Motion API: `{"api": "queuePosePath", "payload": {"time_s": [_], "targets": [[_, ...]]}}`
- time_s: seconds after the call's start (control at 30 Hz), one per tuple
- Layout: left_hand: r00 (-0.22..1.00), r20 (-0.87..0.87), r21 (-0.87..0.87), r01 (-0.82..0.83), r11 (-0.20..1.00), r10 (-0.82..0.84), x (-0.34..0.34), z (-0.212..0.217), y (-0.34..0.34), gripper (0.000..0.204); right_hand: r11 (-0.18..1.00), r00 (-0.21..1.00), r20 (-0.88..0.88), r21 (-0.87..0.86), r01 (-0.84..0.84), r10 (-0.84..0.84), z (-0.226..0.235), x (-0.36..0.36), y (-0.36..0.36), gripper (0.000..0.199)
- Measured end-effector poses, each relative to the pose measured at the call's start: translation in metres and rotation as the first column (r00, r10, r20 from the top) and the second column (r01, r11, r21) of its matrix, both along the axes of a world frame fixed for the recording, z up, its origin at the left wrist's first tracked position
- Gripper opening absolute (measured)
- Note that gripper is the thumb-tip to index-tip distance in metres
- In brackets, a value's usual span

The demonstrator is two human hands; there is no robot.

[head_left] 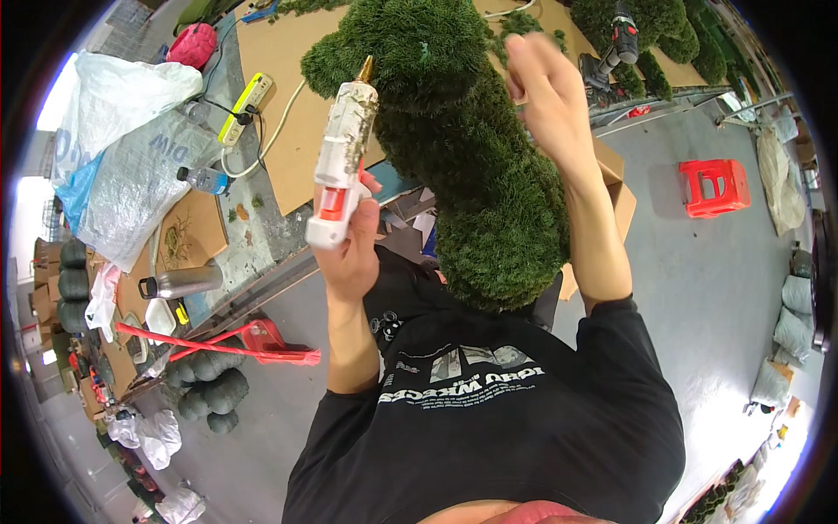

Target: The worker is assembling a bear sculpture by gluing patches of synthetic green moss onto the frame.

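the left hand (pixel 352 253) grips a white glue gun (pixel 340 157) — the right hand (pixel 552 105) (blurred, fingers curled; whether they pinch anything, i cannot tell) is beside the green shrub (pixel 476 166), which stretches from over the desk (pixel 244 255) toward the black shirt (pixel 497 428).

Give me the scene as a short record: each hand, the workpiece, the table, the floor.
Left hand: gripping a white glue gun, nozzle up
Right hand: raised beside the foliage, blurred; whether it holds anything is unclear
Workpiece: bushy green foliage between the arms
Table, left side: yellow-green power strip, plastic bottle, metal flask
Floor, right: red plastic stool
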State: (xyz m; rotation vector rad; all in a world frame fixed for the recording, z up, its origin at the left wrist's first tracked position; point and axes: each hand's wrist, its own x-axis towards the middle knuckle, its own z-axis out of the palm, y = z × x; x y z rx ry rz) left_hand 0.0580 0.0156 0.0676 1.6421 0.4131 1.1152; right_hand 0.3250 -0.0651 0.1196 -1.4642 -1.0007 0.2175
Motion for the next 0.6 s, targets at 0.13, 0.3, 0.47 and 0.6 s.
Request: {"api": "queuePosePath", "payload": {"time_s": [0.13,0.3,0.47,0.6], "targets": [[0.995,-0.096,0.144,-0.014,0.989,0.028,0.015,-0.004,-0.016,0.044,0.960,0.917,-0.314,-0.048,-0.276,0.248,0.004,-0.050,-0.044,0.019],[0.997,-0.040,0.215,0.070,0.974,-0.063,0.050,-0.001,-0.050,0.066,0.932,0.843,-0.419,0.016,-0.363,0.336,-0.014,-0.077,-0.076,0.036],[1.000,0.000,0.240,-0.014,0.971,0.014,0.076,-0.009,-0.079,0.064,0.964,0.926,-0.284,-0.010,-0.264,0.251,-0.032,-0.082,-0.095,0.054],[0.998,0.065,0.184,-0.022,0.983,0.010,0.086,-0.018,-0.093,0.065,0.931,0.914,-0.179,0.091,-0.353,0.364,-0.034,-0.082,-0.091,0.079]]}}
